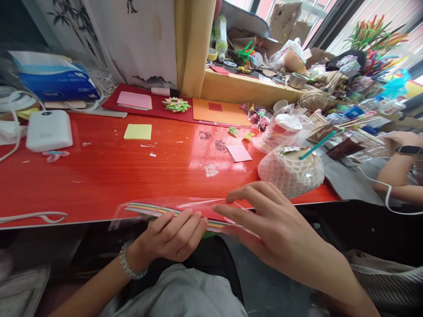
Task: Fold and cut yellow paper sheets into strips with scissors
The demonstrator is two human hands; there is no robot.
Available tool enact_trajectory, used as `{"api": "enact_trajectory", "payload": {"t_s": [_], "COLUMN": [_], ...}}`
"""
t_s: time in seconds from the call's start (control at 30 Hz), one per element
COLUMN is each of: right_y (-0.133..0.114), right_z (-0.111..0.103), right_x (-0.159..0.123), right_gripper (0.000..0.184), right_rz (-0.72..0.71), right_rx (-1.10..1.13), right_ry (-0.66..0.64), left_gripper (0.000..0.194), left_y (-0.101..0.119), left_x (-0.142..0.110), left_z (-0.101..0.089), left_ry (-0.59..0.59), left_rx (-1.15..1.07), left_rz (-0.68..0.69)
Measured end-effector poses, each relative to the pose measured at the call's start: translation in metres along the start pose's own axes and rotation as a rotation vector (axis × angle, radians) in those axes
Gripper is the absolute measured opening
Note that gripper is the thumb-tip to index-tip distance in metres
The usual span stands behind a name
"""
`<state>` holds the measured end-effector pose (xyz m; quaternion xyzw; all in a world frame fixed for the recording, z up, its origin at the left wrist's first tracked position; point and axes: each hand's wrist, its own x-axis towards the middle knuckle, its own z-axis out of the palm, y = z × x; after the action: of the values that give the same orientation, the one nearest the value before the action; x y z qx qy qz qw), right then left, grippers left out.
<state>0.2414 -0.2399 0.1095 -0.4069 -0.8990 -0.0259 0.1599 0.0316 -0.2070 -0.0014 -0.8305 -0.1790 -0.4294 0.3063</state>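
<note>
My left hand (180, 233), with a clear beaded bracelet at the wrist, is closed around a pack of coloured paper (216, 225). The pack shows edge-on as thin stripes of several colours, at the table's front edge. A clear plastic sleeve (120, 215) surrounds it and sticks out past its left end. Over the right end of the pack is my right hand (264, 220), its fingers spread and its thumb low by the paper's edge. Whether the right fingertips touch the sleeve I cannot tell.
On the red table (99, 176) lie a yellow paper square (138, 131), a pink square (239, 153) and a folded green star (176, 105). A netted coconut (291, 171) with a straw stands close beyond my right hand. Another person's arm (399, 171) rests at far right.
</note>
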Motion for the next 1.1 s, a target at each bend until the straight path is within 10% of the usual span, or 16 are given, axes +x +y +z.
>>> {"api": "enact_trajectory", "payload": {"t_s": [0.53, 0.93, 1.1], "right_y": [0.003, 0.018, 0.001], "right_z": [-0.021, 0.0, 0.012], "right_x": [-0.021, -0.038, -0.045], "right_gripper": [0.02, 0.01, 0.017], "right_rz": [-0.054, 0.369, 0.252], "right_rx": [-0.213, -0.114, -0.134], "right_ry": [-0.06, 0.256, 0.397], "left_gripper": [0.014, 0.014, 0.017], "left_y": [0.003, 0.005, 0.005], "left_x": [-0.003, -0.004, -0.002], "left_z": [0.007, 0.009, 0.011], "left_ry": [0.043, 0.008, -0.023], "left_rx": [0.004, -0.024, -0.015], "left_rz": [-0.078, -0.12, -0.135]}}
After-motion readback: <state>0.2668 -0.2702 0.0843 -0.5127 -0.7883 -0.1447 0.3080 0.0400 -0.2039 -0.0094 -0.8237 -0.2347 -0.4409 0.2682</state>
